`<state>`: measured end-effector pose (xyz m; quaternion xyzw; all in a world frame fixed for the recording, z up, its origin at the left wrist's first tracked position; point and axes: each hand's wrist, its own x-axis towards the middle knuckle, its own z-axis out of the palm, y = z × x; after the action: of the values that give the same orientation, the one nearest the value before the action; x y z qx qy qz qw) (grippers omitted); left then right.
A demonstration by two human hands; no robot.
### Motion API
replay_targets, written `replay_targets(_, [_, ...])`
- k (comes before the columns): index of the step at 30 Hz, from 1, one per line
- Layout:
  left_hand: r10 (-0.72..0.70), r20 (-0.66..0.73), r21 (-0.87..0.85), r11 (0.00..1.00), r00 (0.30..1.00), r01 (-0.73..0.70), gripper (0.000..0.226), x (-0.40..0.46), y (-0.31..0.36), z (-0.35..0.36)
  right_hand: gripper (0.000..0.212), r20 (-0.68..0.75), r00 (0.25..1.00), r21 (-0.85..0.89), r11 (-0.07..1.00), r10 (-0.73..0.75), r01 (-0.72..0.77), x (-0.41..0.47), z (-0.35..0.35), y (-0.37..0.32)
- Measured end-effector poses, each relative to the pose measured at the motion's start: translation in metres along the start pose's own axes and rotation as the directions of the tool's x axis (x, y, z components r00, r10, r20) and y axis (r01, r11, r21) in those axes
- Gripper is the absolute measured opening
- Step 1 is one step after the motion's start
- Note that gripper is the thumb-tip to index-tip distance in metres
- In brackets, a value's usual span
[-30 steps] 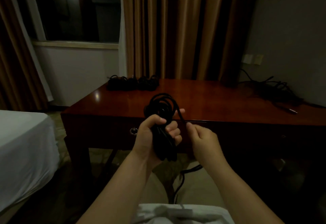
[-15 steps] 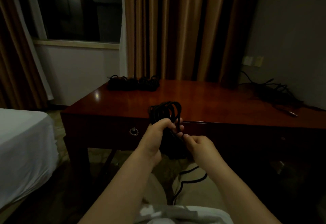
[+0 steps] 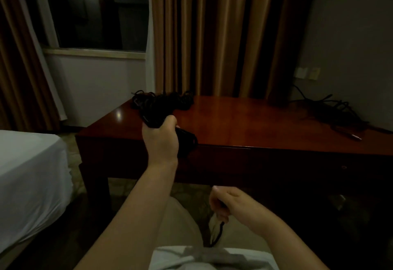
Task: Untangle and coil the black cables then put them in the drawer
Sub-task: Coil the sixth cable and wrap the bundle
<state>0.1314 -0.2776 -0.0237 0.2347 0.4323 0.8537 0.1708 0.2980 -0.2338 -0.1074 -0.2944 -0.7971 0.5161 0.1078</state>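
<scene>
We've got the coil (image 3: pixel 168 120) gripped in our left hand (image 3: pixel 160 140), held out over the surface (image 3: pixel 265 125) by the finished coils (image 3: pixel 163 99), likely to join them. Right hand (image 3: pixel 228 202) pinches the cable's tail (image 3: pixel 217 234) low at our lap, probably keeping it untangled. The tangle (image 3: pixel 331 110) waits far right.

1. The left hand (image 3: pixel 160 140) hides the middle of the coil (image 3: pixel 156 111).
2. The right hand (image 3: pixel 230 202) has curled fingers; whether it holds the cable (image 3: pixel 218 234) is unclear.
3. The desk (image 3: pixel 265 125) is cut at the right edge.
</scene>
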Motion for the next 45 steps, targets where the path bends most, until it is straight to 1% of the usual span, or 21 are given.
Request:
replay_targets(2, [0.158,0.160,0.409,0.888,0.974,-0.211,0.023,0.004,-0.014,-0.012,0.026,-0.016,0.999,-0.210,0.977,-0.028,0.024,0.000,-0.011,-0.015])
replay_targets(3, [0.123,0.268,0.572,0.777,0.955,-0.261,0.029,0.004,-0.023,-0.017,0.026,-0.035,0.997,-0.345,0.937,-0.073,0.056,-0.002,-0.019,-0.025])
replay_targets(6, [-0.188,0.425,0.836,0.456,0.885,-0.305,0.029,-0.006,-0.048,-0.024,0.014,-0.074,0.983,-0.462,0.880,-0.165,0.113,-0.021,-0.041,-0.057])
replay_targets(7, [-0.294,0.434,0.859,0.420,0.852,-0.293,0.029,-0.012,-0.055,-0.023,0.018,-0.090,0.980,-0.438,0.891,-0.178,0.122,-0.028,-0.046,-0.065])
replay_targets(9, [-0.473,0.435,0.844,0.509,0.766,-0.166,0.029,-0.025,-0.061,-0.019,0.023,-0.180,0.966,-0.323,0.939,-0.187,0.122,-0.034,-0.055,-0.068])
replay_targets(11, [-0.628,0.429,0.759,0.640,0.649,0.118,0.038,-0.037,-0.059,-0.014,0.025,-0.306,0.932,-0.209,0.969,-0.193,0.132,-0.032,-0.062,-0.062])
replay_targets(13, [-0.707,0.417,0.678,0.661,0.572,0.322,0.056,-0.045,-0.054,-0.013,0.026,-0.392,0.902,-0.104,0.983,-0.179,0.150,-0.028,-0.064,-0.056])
replay_targets(15, [-0.727,0.440,0.659,0.660,0.527,0.360,0.064,-0.049,-0.050,-0.012,0.027,-0.436,0.885,-0.023,0.985,-0.163,0.170,-0.025,-0.061,-0.053])
replay_targets(17, [-0.728,0.538,0.632,0.682,0.425,0.367,0.063,-0.054,-0.049,-0.011,0.027,-0.462,0.870,-0.005,0.981,-0.173,0.193,-0.021,-0.056,-0.053])
replay_targets(19, [-0.676,0.663,0.552,0.731,0.320,0.401,0.034,-0.059,-0.044,-0.010,0.028,-0.501,0.846,0.014,0.976,-0.183,0.219,-0.018,-0.053,-0.054])
replay_targets(20, [-0.651,0.695,0.513,0.746,0.306,0.424,0.025,-0.060,-0.041,-0.009,0.029,-0.527,0.833,0.051,0.972,-0.168,0.228,-0.016,-0.052,-0.052])
replay_targets(24, [-0.604,0.693,0.444,0.788,0.394,0.427,0.023,-0.058,-0.038,-0.008,0.031,-0.531,0.843,0.133,0.973,-0.088,0.186,-0.015,-0.055,-0.041])
replay_targets(26, [-0.621,0.628,0.500,0.784,0.468,0.368,0.025,-0.058,-0.044,-0.010,0.024,-0.514,0.850,-0.067,0.993,-0.115,0.093,-0.018,-0.054,-0.038])
replay_targets(28, [-0.623,0.591,0.498,0.781,0.512,0.377,0.028,-0.060,-0.050,-0.011,0.014,-0.532,0.820,-0.208,0.971,-0.211,0.115,-0.021,-0.050,-0.041])
replay_targets(29, [-0.622,0.588,0.477,0.783,0.517,0.399,0.028,-0.063,-0.052,-0.011,0.025,-0.517,0.816,-0.238,0.959,-0.259,0.154,-0.021,-0.045,-0.045])
replay_targets(31, [-0.611,0.612,0.450,0.791,0.501,0.415,0.026,-0.070,-0.053,-0.009,0.042,-0.435,0.837,-0.324,0.925,-0.333,0.199,-0.019,-0.037,-0.048])
replay_targets(34, [-0.651,0.646,0.524,0.758,0.399,0.388,0.027,-0.080,-0.052,-0.007,0.018,-0.371,0.860,-0.434,0.884,-0.350,0.173,-0.012,-0.035,-0.040])
replay_targets(36, [-0.686,0.625,0.580,0.727,0.372,0.367,0.033,-0.082,-0.053,-0.008,0.005,-0.362,0.882,-0.333,0.926,-0.301,0.179,-0.011,-0.036,-0.036])
replay_targets(37, [-0.690,0.625,0.591,0.724,0.364,0.356,0.035,-0.082,-0.054,-0.008,0.011,-0.377,0.879,-0.274,0.941,-0.293,0.197,-0.009,-0.035,-0.033])
replay_targets(41, [-0.669,0.634,0.598,0.742,0.388,0.303,0.025,-0.079,-0.057,-0.006,0.025,-0.554,0.783,-0.194,0.958,-0.284,0.210,-0.003,-0.028,-0.026])
replay_targets(45, [-0.654,0.575,0.669,0.722,0.492,0.179,0.027,-0.078,-0.062,-0.002,0.029,-0.705,0.664,-0.256,0.963,-0.247,0.086,-0.003,-0.030,-0.030])
